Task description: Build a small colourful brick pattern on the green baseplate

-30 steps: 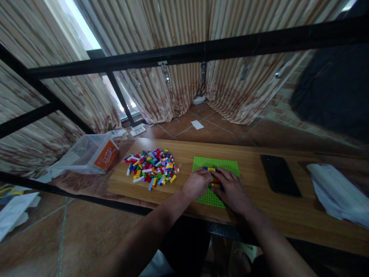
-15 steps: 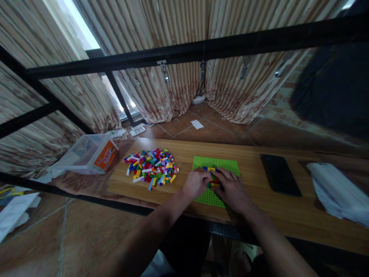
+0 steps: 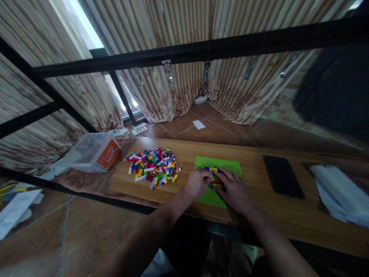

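A green baseplate (image 3: pixel 227 166) lies on the wooden table (image 3: pixel 259 209) in front of me. A small build of coloured bricks (image 3: pixel 215 179) stands on the plate. My left hand (image 3: pixel 197 183) is curled against the left side of the build, fingers closed on it. My right hand (image 3: pixel 235 191) rests over the right side, fingers bent down onto the bricks. A heap of loose coloured bricks (image 3: pixel 154 167) lies to the left of the plate, apart from both hands.
A clear plastic tub with an orange label (image 3: pixel 93 152) lies tipped at the table's left end. A black phone (image 3: pixel 283 176) and a white bag (image 3: pixel 340 194) sit to the right. Black metal bars (image 3: pixel 201 52) cross overhead; curtains hang behind.
Both hands stay on the brick build with only slight finger shifts. The view has moved a little to the right.
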### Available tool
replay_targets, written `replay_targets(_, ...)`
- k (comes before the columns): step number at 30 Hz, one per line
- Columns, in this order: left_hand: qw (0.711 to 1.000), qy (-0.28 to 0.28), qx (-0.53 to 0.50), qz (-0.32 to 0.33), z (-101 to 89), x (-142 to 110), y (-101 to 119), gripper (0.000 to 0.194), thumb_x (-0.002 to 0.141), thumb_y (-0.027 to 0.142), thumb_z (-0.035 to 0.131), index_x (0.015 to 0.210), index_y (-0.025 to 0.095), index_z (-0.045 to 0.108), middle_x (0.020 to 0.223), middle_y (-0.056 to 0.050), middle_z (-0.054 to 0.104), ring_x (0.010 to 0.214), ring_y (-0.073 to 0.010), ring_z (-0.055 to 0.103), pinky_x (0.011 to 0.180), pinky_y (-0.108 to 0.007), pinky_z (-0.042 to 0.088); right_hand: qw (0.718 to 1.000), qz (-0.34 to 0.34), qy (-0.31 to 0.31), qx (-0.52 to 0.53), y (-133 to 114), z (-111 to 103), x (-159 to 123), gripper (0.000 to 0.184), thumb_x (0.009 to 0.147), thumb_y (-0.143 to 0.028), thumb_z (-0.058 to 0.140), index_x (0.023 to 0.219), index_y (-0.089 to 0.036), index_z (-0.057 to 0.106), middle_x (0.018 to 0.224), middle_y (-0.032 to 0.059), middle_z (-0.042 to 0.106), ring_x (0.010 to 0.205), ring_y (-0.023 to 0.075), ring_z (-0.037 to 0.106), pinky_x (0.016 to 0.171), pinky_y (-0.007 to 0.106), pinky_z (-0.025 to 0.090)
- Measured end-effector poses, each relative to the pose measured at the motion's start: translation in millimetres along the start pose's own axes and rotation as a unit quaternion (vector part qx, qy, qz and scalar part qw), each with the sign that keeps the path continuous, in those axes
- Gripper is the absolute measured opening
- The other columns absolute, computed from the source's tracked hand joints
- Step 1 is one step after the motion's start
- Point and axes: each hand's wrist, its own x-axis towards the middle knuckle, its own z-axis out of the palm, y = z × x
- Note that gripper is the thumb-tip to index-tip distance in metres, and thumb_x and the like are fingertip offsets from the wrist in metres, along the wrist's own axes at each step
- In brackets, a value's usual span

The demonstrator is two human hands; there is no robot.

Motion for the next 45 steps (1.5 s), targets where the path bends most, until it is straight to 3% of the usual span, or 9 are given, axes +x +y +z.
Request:
replay_targets(4,1.000,-0.015,0.005,0.017,-1.0,2.2,-0.4,0.018,0.078,0.007,0.058,0.071,0.019,0.071,0.075,0.000,0.071,0.073,-0.0118,0.064,0.073,-0.022,0.047,1.000,-0.003,0.001,0.005,-0.1,0.2,-0.2,0.051,0.084,-0.038,0.054,0.132,-0.025,0.050,0.137,0.0088,0.049,0.119,0.0309,0.047,0.094,0.048,0.040)
replay_targets(10,0.999,-0.032,-0.010,-0.027,-0.9,3.7,0.0,0.017,0.077,0.009,0.059,0.075,0.019,0.072,0.074,0.002,0.071,0.068,-0.0107,0.064,0.067,-0.020,0.047,0.999,-0.007,0.015,0.031,3.3,2.6,-1.1,0.047,0.082,-0.040,0.057,0.128,-0.027,0.055,0.136,0.0094,0.050,0.118,0.0317,0.048,0.092,0.050,0.041)
replay_targets(15,0.998,-0.014,-0.025,-0.049,-0.6,2.8,1.4,0.016,0.077,0.011,0.061,0.075,0.021,0.072,0.078,0.002,0.073,0.072,-0.0112,0.065,0.073,-0.021,0.049,0.995,0.000,0.057,0.088,4.3,9.6,1.0,0.031,0.088,-0.039,0.050,0.111,-0.028,0.067,0.130,0.0082,0.054,0.117,0.0279,0.049,0.094,0.050,0.041)
replay_targets(21,0.998,-0.020,-0.031,-0.050,-2.5,0.8,-1.2,0.013,0.077,0.013,0.062,0.076,0.022,0.072,0.073,0.003,0.071,0.071,-0.0117,0.064,0.073,-0.022,0.049,0.984,0.023,0.112,0.135,0.2,15.0,9.5,0.024,0.086,-0.040,0.053,0.093,-0.029,0.073,0.117,0.0061,0.061,0.113,0.0275,0.051,0.096,0.051,0.039)
replay_targets(25,0.996,0.010,-0.087,-0.031,-3.1,-9.4,-8.4,0.021,0.075,0.007,0.061,0.089,0.020,0.070,0.084,0.000,0.070,0.077,-0.0119,0.063,0.075,-0.023,0.050,0.978,0.030,0.117,0.172,0.6,15.6,13.5,0.024,0.086,-0.039,0.053,0.084,-0.027,0.074,0.114,0.0056,0.063,0.107,0.0256,0.054,0.095,0.049,0.040)
replay_targets(31,0.992,0.058,-0.113,-0.028,-4.5,-27.9,-16.8,0.036,0.074,0.003,0.055,0.105,0.020,0.063,0.095,-0.001,0.066,0.084,-0.0130,0.062,0.081,-0.027,0.050,0.977,0.039,0.109,0.180,1.5,14.4,14.8,0.025,0.085,-0.041,0.054,0.082,-0.025,0.073,0.115,0.0061,0.062,0.108,0.0262,0.053,0.095,0.048,0.040)
replay_targets(45,0.996,0.055,-0.067,-0.013,-0.1,-29.0,-18.7,0.034,0.071,0.005,0.056,0.101,0.020,0.061,0.091,-0.002,0.064,0.084,-0.0144,0.062,0.086,-0.030,0.051,0.985,-0.006,0.113,0.131,-2.6,14.9,13.9,0.026,0.089,-0.037,0.049,0.086,-0.024,0.072,0.113,0.0068,0.063,0.104,0.0258,0.054,0.091,0.047,0.043)
